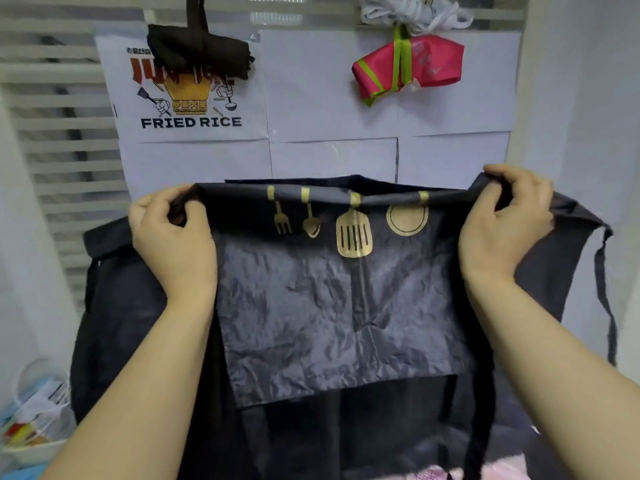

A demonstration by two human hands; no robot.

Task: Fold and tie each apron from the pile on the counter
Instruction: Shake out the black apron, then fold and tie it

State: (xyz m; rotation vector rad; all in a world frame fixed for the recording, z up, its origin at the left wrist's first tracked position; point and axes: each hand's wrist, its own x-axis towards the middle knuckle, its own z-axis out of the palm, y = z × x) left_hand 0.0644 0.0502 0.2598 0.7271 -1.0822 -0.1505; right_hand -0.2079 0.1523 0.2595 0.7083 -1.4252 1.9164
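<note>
Straight ahead, a wall papered with white sheets (pixel 329 81), with slatted blinds (pixel 52 133) off to the left. Taped at upper left, a poster (pixel 190 112) reading FRIED RICE, partly covered by a black tied bundle (pixel 199 53) hanging in front of it. Farther right, at about the same height, a pink bundle (pixel 408 67) bound with green strap. Just above it, at the top edge, a white bundle (pixel 412 10). Low on the left, a clear plastic bag (pixel 34 410) with coloured contents. Along the bottom edge, a strip of pink cloth (pixel 433 472). Tabletop hidden behind the hanging fabric.

Held up in the air and spread wide before the wall: a dark apron (pixel 329 306), crinkled, printed in gold with a fork, a spoon, a slotted turner and a round pan. Folded over along the top, with a shorter front panel hanging over the longer layer behind. Gripped at the fold's left end by the left hand (pixel 173 237), fingers curled round the cloth. Gripped the same way at the right end by the right hand (pixel 502 223). Stretched fairly taut between the two, with more fabric spilling outward past each hand. Beyond the right side, a thin apron tie (pixel 607 306) dangling loose.
</note>
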